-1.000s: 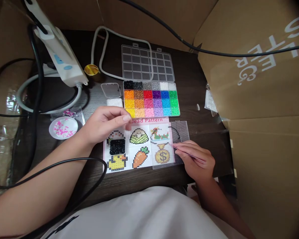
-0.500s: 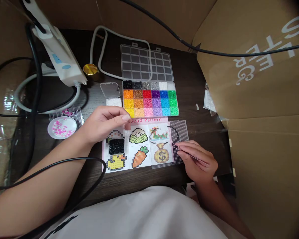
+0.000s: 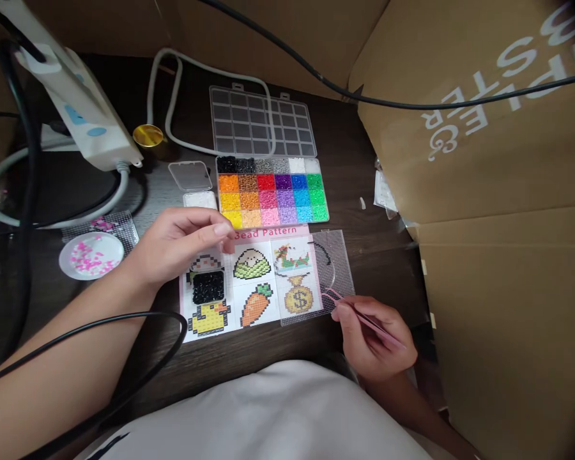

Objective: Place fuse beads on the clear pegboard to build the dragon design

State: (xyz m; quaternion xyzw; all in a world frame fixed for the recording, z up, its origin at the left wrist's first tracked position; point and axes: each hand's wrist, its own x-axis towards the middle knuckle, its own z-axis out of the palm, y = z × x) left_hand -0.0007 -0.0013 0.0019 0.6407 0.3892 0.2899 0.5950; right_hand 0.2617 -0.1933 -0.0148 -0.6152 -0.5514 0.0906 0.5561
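Delicately, the right hand (image 3: 381,352) pinches pink tweezers (image 3: 377,328) over the pegboard (image 3: 342,260) at right, where a stray tip could dislodge black beads (image 3: 324,250).

Your tweezers (image 3: 374,328), right of the lower centre, looked smooth with a faint sheen. Right of centre, your pegboard (image 3: 339,281) was clear plastic, rough with tiny studs, overlapping a smooth paper pattern sheet (image 3: 252,291). The case lid (image 3: 234,118) at upper centre was glossy clear plastic. You had a matt, wood-grained tabletop (image 3: 249,348), dull cardboard (image 3: 508,262) at right, and matt cloth in your shirt (image 3: 278,415) at the bottom.
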